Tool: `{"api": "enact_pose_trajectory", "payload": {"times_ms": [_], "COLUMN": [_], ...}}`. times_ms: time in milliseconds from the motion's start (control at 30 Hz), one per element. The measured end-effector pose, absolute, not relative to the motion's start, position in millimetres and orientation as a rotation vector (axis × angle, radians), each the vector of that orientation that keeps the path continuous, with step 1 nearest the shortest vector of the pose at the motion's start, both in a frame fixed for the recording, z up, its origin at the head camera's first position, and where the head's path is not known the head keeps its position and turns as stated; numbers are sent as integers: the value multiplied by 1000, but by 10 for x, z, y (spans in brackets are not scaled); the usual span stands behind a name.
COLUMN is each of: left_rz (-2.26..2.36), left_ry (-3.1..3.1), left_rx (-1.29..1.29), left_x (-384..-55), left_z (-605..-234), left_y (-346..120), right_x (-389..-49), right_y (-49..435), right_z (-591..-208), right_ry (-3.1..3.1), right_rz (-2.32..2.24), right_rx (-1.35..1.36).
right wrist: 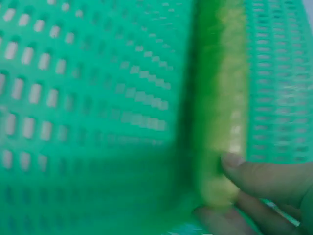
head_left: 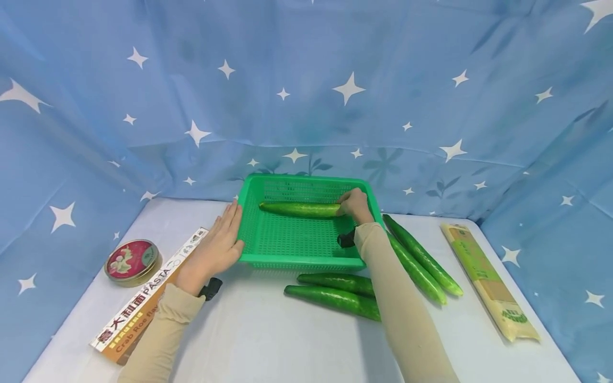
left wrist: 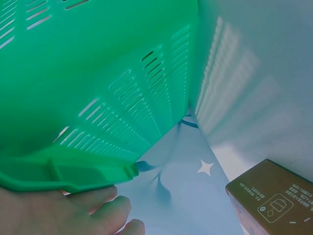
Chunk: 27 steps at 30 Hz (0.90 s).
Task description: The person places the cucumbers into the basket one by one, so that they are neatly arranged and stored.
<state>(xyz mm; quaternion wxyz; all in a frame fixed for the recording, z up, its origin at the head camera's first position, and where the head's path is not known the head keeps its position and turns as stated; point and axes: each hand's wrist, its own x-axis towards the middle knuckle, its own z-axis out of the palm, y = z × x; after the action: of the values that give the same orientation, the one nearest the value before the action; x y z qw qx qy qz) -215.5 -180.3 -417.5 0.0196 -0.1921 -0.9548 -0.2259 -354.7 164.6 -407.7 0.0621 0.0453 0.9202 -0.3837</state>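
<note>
A green plastic basket (head_left: 287,260) with slotted walls stands at the back middle of the white table. Inside it, along the far wall, lies a cucumber (head_left: 299,209). My right hand (head_left: 355,205) reaches into the basket and pinches the cucumber's right end; in the right wrist view the thumb (right wrist: 254,176) presses on its yellowish tip, somewhat blurred. With fingers straight, my left hand (head_left: 221,242) rests against the basket's left rim. In the left wrist view its fingers (left wrist: 110,215) show just under that green rim (left wrist: 73,178).
Two cucumbers (head_left: 335,300) lie in front of the basket, partly behind the right sleeve. Two more cucumbers (head_left: 426,263) lie to its right. A pack of noodles (head_left: 490,282) is at the far right. On the left are a pasta box (head_left: 143,298) and a round tin (head_left: 132,260).
</note>
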Motion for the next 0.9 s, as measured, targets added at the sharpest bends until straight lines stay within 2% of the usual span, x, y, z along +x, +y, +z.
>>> {"api": "enact_pose_trajectory", "payload": {"times_ms": [233, 500, 900], "left_rz": [-708, -710, -719], "left_ry": [-2960, -2957, -2953], "left_rx": [-595, -594, -594], "left_x": [-2155, -2170, -2128], "left_z": [-4157, -4150, -4140], "left_y": [-1788, -1788, -1779], "right_x": [-3444, -3230, -2456], "right_y": [1641, 1775, 2195], "right_z": [-3738, -3298, -3049], "right_ry": [2925, 2850, 2871], "right_rz": [-1109, -1249, -1516], "right_rx": [42, -106, -577]}}
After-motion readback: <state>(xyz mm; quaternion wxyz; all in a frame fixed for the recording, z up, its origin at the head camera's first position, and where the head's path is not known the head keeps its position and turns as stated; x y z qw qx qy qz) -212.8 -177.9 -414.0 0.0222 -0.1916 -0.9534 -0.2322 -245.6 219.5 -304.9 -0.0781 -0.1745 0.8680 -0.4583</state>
